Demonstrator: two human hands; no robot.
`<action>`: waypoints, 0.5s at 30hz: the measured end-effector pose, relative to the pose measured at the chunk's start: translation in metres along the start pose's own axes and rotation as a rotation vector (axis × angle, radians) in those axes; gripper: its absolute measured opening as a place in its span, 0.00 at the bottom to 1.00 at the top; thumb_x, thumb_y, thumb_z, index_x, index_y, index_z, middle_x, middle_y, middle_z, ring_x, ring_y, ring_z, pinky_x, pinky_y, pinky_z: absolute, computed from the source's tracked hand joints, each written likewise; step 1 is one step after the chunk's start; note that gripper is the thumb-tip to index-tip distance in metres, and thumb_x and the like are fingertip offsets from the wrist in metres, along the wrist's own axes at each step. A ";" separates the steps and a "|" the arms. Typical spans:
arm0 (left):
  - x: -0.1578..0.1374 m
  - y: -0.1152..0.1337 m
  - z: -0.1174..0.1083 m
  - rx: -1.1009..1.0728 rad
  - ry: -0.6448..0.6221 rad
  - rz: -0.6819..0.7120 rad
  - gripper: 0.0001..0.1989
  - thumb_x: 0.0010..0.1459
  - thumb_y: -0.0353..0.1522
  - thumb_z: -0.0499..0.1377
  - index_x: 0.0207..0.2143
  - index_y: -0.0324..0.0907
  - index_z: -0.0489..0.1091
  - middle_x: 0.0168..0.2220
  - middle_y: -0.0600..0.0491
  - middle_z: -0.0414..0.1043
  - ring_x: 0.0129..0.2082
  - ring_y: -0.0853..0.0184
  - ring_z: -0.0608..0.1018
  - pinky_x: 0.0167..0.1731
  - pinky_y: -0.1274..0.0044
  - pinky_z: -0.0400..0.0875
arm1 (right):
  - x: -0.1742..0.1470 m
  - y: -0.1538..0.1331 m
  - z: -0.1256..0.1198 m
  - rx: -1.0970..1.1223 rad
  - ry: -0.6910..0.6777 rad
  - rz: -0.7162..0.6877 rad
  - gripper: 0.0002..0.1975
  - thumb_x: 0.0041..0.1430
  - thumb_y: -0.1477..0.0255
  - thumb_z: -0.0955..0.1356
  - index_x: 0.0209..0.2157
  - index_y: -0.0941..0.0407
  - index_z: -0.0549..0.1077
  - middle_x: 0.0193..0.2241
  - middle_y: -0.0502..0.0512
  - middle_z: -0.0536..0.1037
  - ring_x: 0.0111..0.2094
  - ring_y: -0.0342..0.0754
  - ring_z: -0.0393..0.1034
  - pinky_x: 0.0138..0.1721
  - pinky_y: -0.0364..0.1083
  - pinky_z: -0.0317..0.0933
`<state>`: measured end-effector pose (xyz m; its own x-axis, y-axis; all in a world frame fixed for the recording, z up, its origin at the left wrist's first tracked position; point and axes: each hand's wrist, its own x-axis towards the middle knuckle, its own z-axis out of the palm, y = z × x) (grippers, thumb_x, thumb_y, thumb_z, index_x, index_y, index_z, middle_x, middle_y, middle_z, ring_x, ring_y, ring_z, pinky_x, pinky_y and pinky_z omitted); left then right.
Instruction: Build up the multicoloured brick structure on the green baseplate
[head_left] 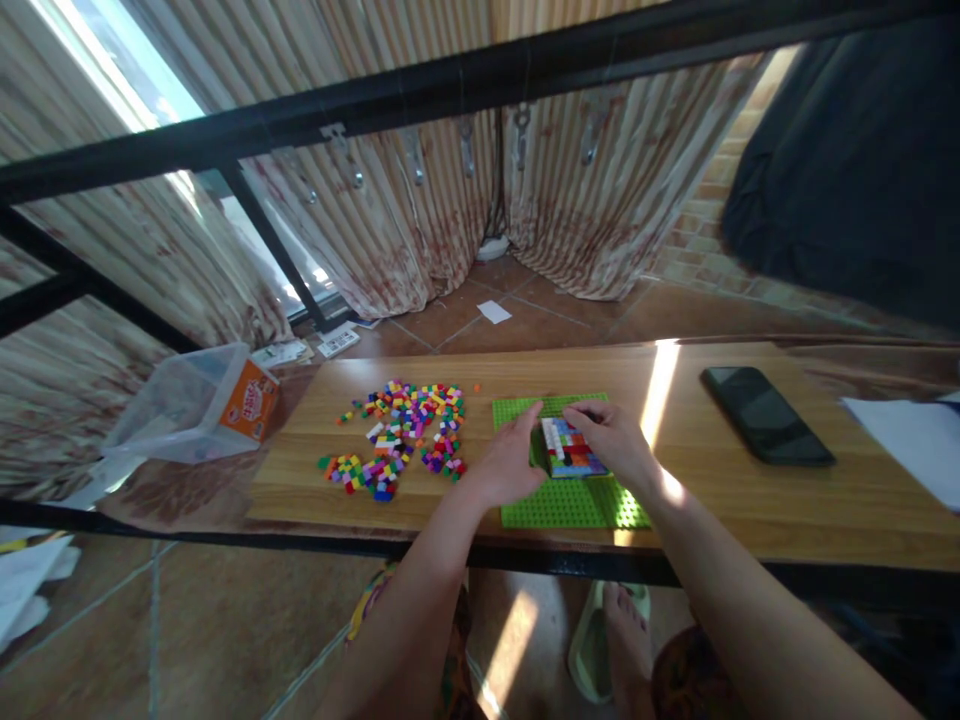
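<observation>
A green studded baseplate [555,505] lies on the wooden table in front of me. On it sits a flat, multicoloured panel of small toy bricks [562,452], with white, red, black, blue and purple pieces showing. My left hand [514,462] is at the panel's left side, thumb and fingers apart. At the upper right corner of the panel, my right hand [613,438] has its fingers pressed together. Whatever they may hold is too small to make out. Loose toy bricks [420,410] of many colours are spread on the table to the left.
A dark phone [766,415] lies on the right of the wooden table [720,500]. White paper [904,440] is at the far right. A clear plastic bin [176,405] with an orange label stands left of the table. A black metal bar [450,95] crosses beyond the table.
</observation>
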<state>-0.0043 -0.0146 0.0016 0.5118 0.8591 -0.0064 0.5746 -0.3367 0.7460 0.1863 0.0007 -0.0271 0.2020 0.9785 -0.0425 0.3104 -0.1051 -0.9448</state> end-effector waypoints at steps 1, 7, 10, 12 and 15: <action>0.001 -0.005 -0.006 -0.016 0.005 0.003 0.45 0.47 0.22 0.59 0.68 0.39 0.50 0.61 0.40 0.66 0.59 0.56 0.71 0.59 0.63 0.66 | 0.000 0.000 0.002 -0.015 0.003 -0.008 0.19 0.50 0.57 0.71 0.33 0.58 0.81 0.27 0.55 0.81 0.26 0.47 0.73 0.27 0.43 0.67; 0.029 -0.040 -0.035 0.117 0.458 -0.213 0.24 0.55 0.22 0.53 0.56 0.36 0.67 0.51 0.41 0.74 0.49 0.60 0.77 0.53 0.67 0.71 | 0.002 0.000 0.007 -0.091 0.054 -0.018 0.16 0.51 0.59 0.68 0.31 0.57 0.81 0.24 0.53 0.80 0.26 0.47 0.73 0.26 0.43 0.65; 0.044 -0.049 -0.037 0.309 0.556 -0.250 0.19 0.58 0.25 0.54 0.52 0.34 0.70 0.48 0.39 0.74 0.51 0.57 0.76 0.54 0.64 0.69 | 0.001 -0.001 0.008 -0.108 0.056 -0.019 0.16 0.52 0.59 0.68 0.32 0.56 0.81 0.26 0.54 0.81 0.26 0.48 0.74 0.27 0.44 0.65; 0.051 -0.053 -0.035 0.415 0.548 -0.252 0.18 0.60 0.25 0.53 0.52 0.33 0.70 0.48 0.38 0.74 0.51 0.55 0.75 0.55 0.63 0.67 | -0.001 -0.003 0.007 -0.115 0.045 -0.018 0.16 0.52 0.59 0.68 0.32 0.56 0.81 0.26 0.54 0.81 0.27 0.48 0.74 0.28 0.44 0.65; 0.057 -0.060 -0.032 0.525 0.488 -0.260 0.16 0.61 0.25 0.51 0.47 0.34 0.73 0.45 0.39 0.75 0.49 0.56 0.75 0.53 0.65 0.67 | -0.002 -0.003 0.006 -0.126 0.026 -0.028 0.17 0.53 0.59 0.67 0.33 0.56 0.82 0.26 0.54 0.81 0.27 0.49 0.74 0.29 0.45 0.65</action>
<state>-0.0306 0.0668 -0.0221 0.0482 0.9676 0.2479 0.9289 -0.1347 0.3449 0.1792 -0.0003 -0.0259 0.2155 0.9765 -0.0067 0.4303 -0.1011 -0.8970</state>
